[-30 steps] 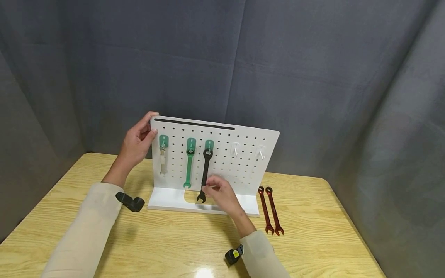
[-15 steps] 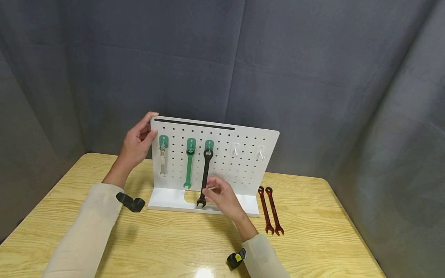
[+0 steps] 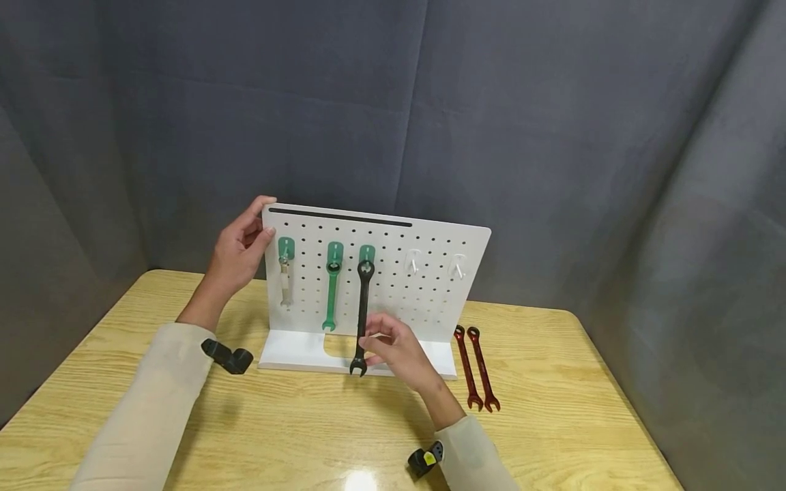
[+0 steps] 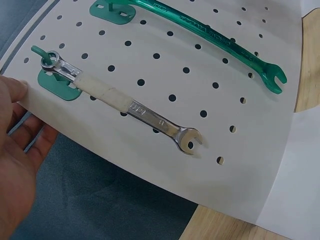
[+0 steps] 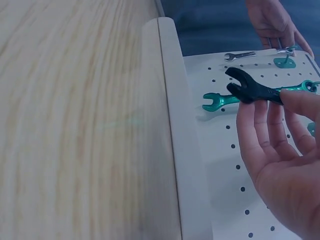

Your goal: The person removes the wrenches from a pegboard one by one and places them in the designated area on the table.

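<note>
My left hand (image 3: 233,259) grips the upper left edge of a white pegboard (image 3: 307,320), thumb on its front face and fingers at the edge and behind. My right hand (image 3: 402,351) pinches a black combination wrench (image 3: 363,296) near its open end, thumb in front. That wrench's ring end overlaps the third green hook, while its open end tilts out from the board. To its left a green wrench (image 3: 331,296) hangs from another hook. A silver wrench (image 4: 155,117) wrapped with pale tape hangs at the far left, ring over a green peg.
Two white hooks (image 3: 413,262) on the board's right side bear nothing. A pair of dark red wrenches (image 3: 483,368) lies side by side on the wooden table (image 3: 552,409), right of the board's base. Grey curtains (image 3: 522,136) close in the back and sides.
My right hand has drawn the black wrench's open end down and toward me, away from the board. The left hand keeps its grip on the edge.
</note>
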Available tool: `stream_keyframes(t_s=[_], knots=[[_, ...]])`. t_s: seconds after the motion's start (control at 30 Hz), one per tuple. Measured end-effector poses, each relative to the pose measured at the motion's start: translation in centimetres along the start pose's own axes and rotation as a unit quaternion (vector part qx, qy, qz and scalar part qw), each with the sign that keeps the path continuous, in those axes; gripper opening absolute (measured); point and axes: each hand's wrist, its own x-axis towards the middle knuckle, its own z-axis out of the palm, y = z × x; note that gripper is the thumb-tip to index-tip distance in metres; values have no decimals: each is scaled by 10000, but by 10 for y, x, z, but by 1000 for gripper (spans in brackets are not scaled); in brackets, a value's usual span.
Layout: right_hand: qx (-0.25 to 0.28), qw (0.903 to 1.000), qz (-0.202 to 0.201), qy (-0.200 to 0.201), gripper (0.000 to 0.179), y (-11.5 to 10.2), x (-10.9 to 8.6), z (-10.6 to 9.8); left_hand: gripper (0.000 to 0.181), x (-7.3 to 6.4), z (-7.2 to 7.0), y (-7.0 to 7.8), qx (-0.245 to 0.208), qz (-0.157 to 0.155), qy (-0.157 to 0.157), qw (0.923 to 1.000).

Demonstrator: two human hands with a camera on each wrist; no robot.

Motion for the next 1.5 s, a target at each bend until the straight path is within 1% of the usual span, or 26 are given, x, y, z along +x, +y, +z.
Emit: stream_keyframes(t_s=[0.13,0.3,0.43,0.77,0.9,0.97,1.07,1.2,1.5], knots=[[189,9997,2,-130,28,-3,-3,-1,49,0,1,3,2,-46,-11,10000],[458,9988,-15,-191,39,-6,-5,0,49,1,1,2,88,-113,-21,9999],[713,9973,21,-181,48,-9,-8,1,49,1,1,1,136,-103,-25,9999],[878,9960,81,-136,51,-19,-12,4,49,2,0,-4,26,-31,-11,10000],[964,9952,112,-92,51,-25,-15,6,49,2,0,-4,100,-77,-35,9999],[989,9950,116,-82,52,-27,-16,7,49,2,0,-3,154,-90,-44,9998],[965,9952,121,-84,52,-29,-17,7,49,2,-1,-2,166,-28,-63,9998],[821,9965,140,-46,53,-32,-18,5,48,3,-1,-3,104,65,-74,9999],[616,9980,109,-61,54,-35,-18,4,51,5,-1,-6,98,90,-73,9999]])
